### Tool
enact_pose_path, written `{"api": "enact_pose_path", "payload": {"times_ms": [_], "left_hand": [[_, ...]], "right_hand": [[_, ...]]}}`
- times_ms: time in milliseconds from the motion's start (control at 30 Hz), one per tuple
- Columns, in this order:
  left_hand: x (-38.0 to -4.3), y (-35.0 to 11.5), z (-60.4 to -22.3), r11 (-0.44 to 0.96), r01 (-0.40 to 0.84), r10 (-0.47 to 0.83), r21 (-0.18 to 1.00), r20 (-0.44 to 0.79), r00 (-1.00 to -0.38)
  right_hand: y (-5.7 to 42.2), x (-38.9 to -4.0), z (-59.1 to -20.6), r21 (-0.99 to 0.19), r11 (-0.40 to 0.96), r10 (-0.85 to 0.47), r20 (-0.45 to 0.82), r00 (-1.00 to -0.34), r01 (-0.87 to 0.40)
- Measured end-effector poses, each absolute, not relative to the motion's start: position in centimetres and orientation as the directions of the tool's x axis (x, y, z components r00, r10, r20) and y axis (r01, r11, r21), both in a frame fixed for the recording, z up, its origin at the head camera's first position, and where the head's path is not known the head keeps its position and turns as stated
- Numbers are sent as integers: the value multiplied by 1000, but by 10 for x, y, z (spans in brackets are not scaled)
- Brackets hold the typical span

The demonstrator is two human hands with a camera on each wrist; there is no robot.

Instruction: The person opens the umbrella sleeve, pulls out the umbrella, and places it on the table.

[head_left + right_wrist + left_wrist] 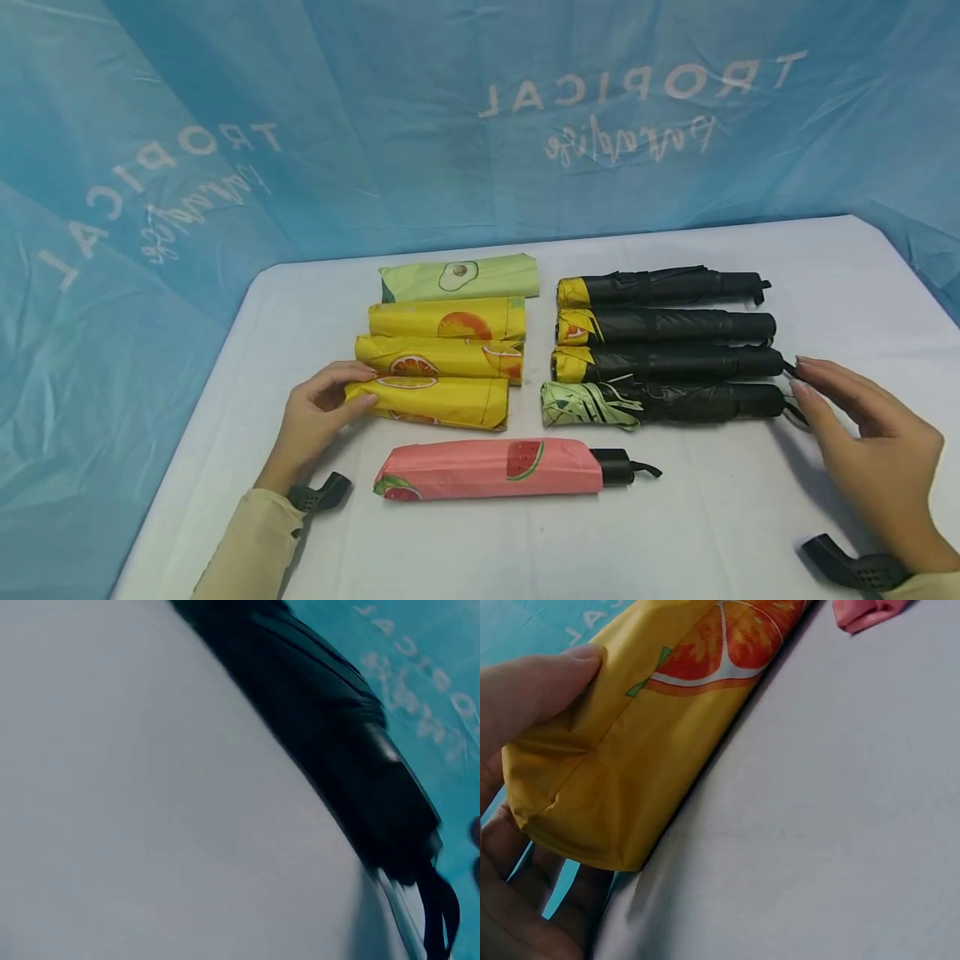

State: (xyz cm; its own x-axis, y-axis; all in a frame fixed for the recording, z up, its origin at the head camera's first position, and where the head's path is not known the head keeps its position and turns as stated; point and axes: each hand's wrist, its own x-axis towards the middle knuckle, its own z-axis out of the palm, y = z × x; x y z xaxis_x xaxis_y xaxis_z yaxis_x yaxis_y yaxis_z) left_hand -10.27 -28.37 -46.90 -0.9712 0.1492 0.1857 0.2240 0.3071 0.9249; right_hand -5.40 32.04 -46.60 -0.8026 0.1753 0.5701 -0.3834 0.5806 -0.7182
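My left hand pinches the left end of the nearest yellow umbrella sleeve, printed with orange slices. In the left wrist view the thumb lies on top of this sleeve, with other fingers beneath and beside its end. Beside the handle ends of the folded black umbrellas is my right hand, fingers loosely bent, gripping nothing visible. Nearest to it lies a black umbrella with a green striped end; its strap hangs by the thumb. The right wrist view shows a black umbrella handle, with fingertips just at the right edge.
Two more yellow sleeves and a green avocado-print sleeve lie behind in a column. Three black umbrellas with yellow ends form the right column. A pink watermelon-print umbrella lies in front on the white table. Blue curtains hang behind.
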Motion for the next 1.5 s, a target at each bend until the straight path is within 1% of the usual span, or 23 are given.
{"api": "enact_pose_path", "payload": {"times_ms": [133, 200, 267, 367, 433, 533, 633, 733, 833, 900, 1033, 1100, 1233, 1333, 1500], "left_hand": [[-97, -283, -470, 338, 244, 129, 909, 211, -969], [-92, -283, -470, 357, 259, 97, 897, 241, -966], [-86, -282, -470, 368, 273, 41, 889, 278, -960], [-76, -279, -468, 367, 288, -70, 884, 335, -940], [-71, -277, -467, 335, 312, -127, 889, 371, -920], [-65, -272, -464, 277, 379, -146, 883, 428, -892], [-61, -265, -461, 223, 462, -85, 858, 489, -868], [-58, -258, -456, 205, 524, 25, 826, 531, -847], [-54, -252, -449, 198, 557, 128, 807, 542, -831], [-52, -250, -443, 201, 560, 196, 804, 527, -827], [-47, -249, -438, 238, 541, 337, 807, 454, -825], [-47, -248, -439, 275, 524, 390, 806, 405, -827], [-49, -246, -444, 343, 483, 427, 806, 325, -844], [-50, -242, -448, 380, 465, 444, 800, 283, -850], [-47, -231, -453, 389, 402, 494, 829, 180, -850]], "right_hand": [[300, -47, -463, -655, 586, 190, 683, -706, -476], [287, -42, -459, -629, 581, 198, 725, -660, -517], [275, -38, -456, -620, 560, 202, 746, -635, -550], [257, -31, -451, -620, 486, 186, 762, -620, -616], [246, -26, -449, -628, 417, 137, 758, -637, -657], [232, -21, -448, -637, 331, 42, 747, -663, -697], [223, -16, -447, -661, 284, -41, 716, -697, -695], [218, -12, -449, -697, 309, -97, 654, -750, -647], [215, -11, -453, -725, 340, -155, 585, -796, -599], [214, -13, -459, -729, 331, -199, 566, -800, -599], [211, -18, -472, -734, 304, -282, 541, -793, -608], [208, -20, -477, -730, 318, -319, 518, -794, -605], [203, -26, -479, -731, 333, -380, 475, -794, -596], [197, -31, -478, -726, 329, -422, 459, -782, -603], [190, -40, -476, -723, 345, -500, 398, -769, -598]]}}
